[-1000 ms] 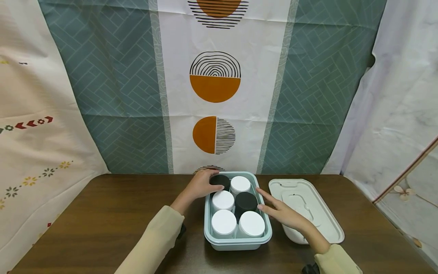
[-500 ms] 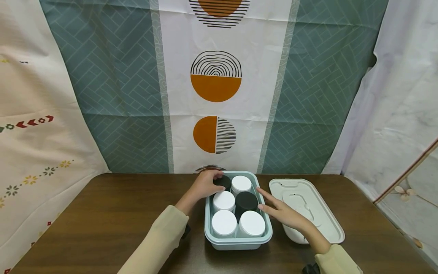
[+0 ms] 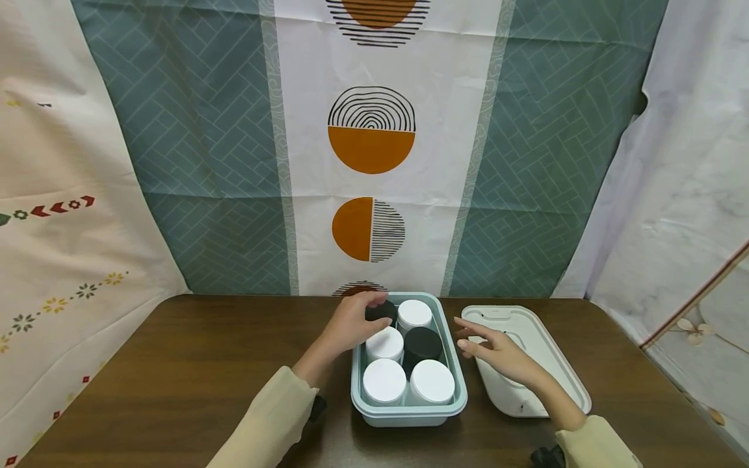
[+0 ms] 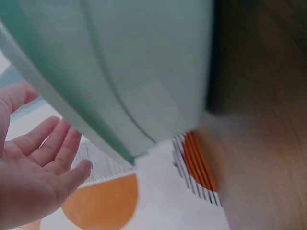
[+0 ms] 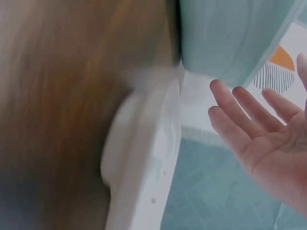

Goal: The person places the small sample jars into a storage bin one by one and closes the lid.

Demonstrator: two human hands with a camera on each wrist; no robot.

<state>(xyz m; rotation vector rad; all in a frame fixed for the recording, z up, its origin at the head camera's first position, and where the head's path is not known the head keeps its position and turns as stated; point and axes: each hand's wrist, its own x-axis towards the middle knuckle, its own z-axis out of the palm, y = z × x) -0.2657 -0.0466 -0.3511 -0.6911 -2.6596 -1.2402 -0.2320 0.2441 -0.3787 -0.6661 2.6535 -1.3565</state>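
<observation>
A pale blue-green plastic box [image 3: 409,412] stands on the table, holding several round jars with flat lids. Two lids are black, the back-left jar [image 3: 381,312] and the middle-right jar [image 3: 423,343]; the others are white, such as the front-left jar [image 3: 383,382]. Over the box's back-left corner is my left hand [image 3: 353,323], thumb and fingers spread apart beside the back-left black lid. In the left wrist view, the fingers [image 4: 60,146] are relaxed beyond the box wall. My right hand [image 3: 503,356] hovers right of the box, fingers loosely extended and holding nothing, overlapping the white lid [image 3: 526,325].
The white box lid lies on the brown wooden table [image 3: 234,364], to the right of the box. A patterned cloth [image 3: 374,162] hangs behind the table's far edge, and a pale cloth [image 3: 690,162] borders the right side.
My right hand has moved right, away from the box's rim. The left hand's fingers have spread from the back-left black lid, after shifting slightly right with that jar.
</observation>
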